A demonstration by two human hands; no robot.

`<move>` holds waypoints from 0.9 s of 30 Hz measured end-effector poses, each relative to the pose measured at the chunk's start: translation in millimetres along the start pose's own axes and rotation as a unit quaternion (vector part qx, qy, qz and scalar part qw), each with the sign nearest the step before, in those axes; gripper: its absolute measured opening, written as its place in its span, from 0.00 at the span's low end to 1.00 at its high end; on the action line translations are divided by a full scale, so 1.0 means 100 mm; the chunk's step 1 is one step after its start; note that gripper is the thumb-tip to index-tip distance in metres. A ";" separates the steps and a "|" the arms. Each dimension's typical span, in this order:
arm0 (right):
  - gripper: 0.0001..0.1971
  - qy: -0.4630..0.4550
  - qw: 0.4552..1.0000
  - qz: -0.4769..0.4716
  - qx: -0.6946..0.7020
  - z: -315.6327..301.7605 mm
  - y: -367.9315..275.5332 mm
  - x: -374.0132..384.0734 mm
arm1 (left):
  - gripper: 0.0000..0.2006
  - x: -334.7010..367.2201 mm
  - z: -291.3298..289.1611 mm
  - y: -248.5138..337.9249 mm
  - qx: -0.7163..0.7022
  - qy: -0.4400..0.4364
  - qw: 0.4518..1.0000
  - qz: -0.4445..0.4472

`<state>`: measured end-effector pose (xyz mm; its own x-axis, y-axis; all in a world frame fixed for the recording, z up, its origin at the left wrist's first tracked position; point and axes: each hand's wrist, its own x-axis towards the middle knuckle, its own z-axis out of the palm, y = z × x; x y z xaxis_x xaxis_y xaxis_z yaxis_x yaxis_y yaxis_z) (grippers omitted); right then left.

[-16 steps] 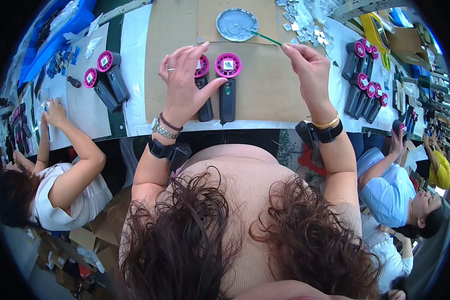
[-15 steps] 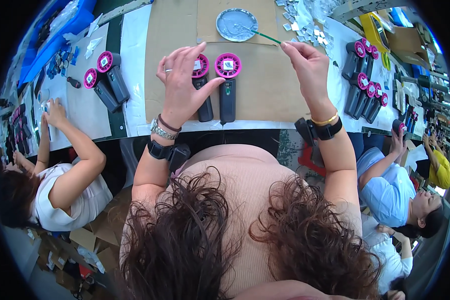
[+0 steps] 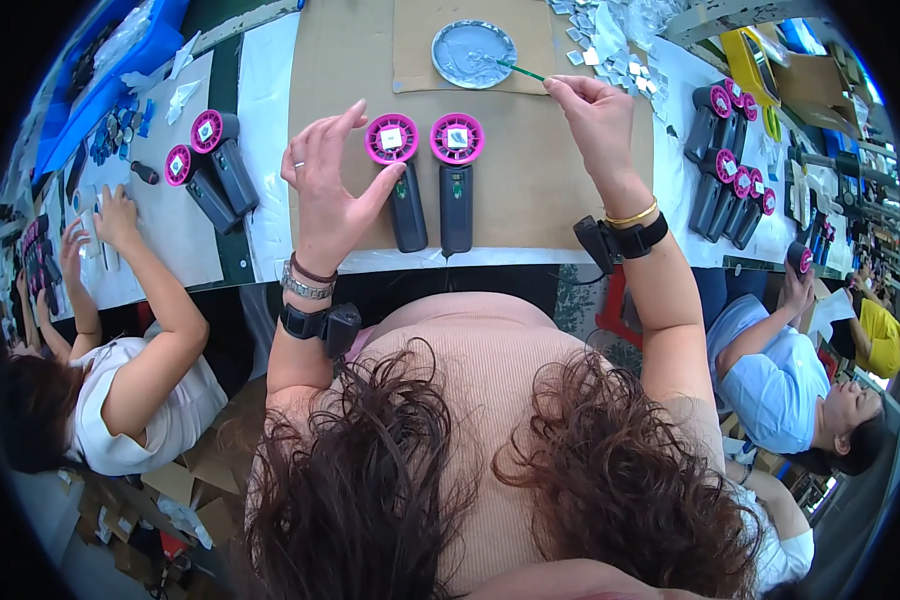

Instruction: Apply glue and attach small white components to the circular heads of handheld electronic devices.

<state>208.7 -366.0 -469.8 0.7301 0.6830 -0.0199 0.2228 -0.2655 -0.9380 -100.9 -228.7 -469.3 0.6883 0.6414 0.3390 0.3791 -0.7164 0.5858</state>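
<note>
Quite thin, straight green stick (image 3: 522, 71)

counter (image 3: 236, 258): dark green, white sheets (image 3: 268, 120) over it | below counter: red bar (image 3: 615, 318) | floor (image 3: 45, 520): grey | lower left: cardboard boxes (image 3: 173, 483) | top right: grey metal beam (image 3: 705, 16) | light: bright | far right: cluttered, details too small

- green stick (image 3: 526, 73): near end hidden by fingers (image 3: 576, 88) of right hand (image 3: 604, 125)
- left hand (image 3: 322, 185): thumb (image 3: 380, 188) overlaps left fan (image 3: 408, 218), contact can't be told
- white squares (image 3: 458, 138) on left fan, right fan (image 3: 456, 212): markings too small
- blue bin (image 3: 95, 88), upper left: cut off
- clear plastic (image 3: 632, 16), top: also cut off
- far-right clutter (image 3: 875, 180): small, blurred
</note>
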 end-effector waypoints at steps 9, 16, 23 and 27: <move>0.10 -0.047 0.967 0.140 0.206 -0.11 -0.07 0.04 | 0.38 0.01 0.02 -0.05 -0.010 -0.004 1.000 -0.003; 0.10 -0.018 0.976 0.084 0.202 -0.17 -0.16 -0.09 | 0.36 0.05 0.09 -0.10 -0.011 0.010 1.000 0.017; 0.12 -0.026 0.969 0.108 0.221 -0.22 -0.13 -0.05 | 0.36 0.04 0.13 -0.12 -0.006 0.023 0.999 0.027; 0.13 -0.057 0.947 0.135 0.286 -0.28 -0.22 -0.05 | 0.35 0.02 0.12 -0.13 0.004 0.021 1.000 0.023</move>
<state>218.3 -382.5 -439.2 0.6293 0.7204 -0.2917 -0.3718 -0.0506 -0.9269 -97.3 -221.7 -484.7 0.6784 0.6188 0.3961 0.3526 -0.7472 0.5634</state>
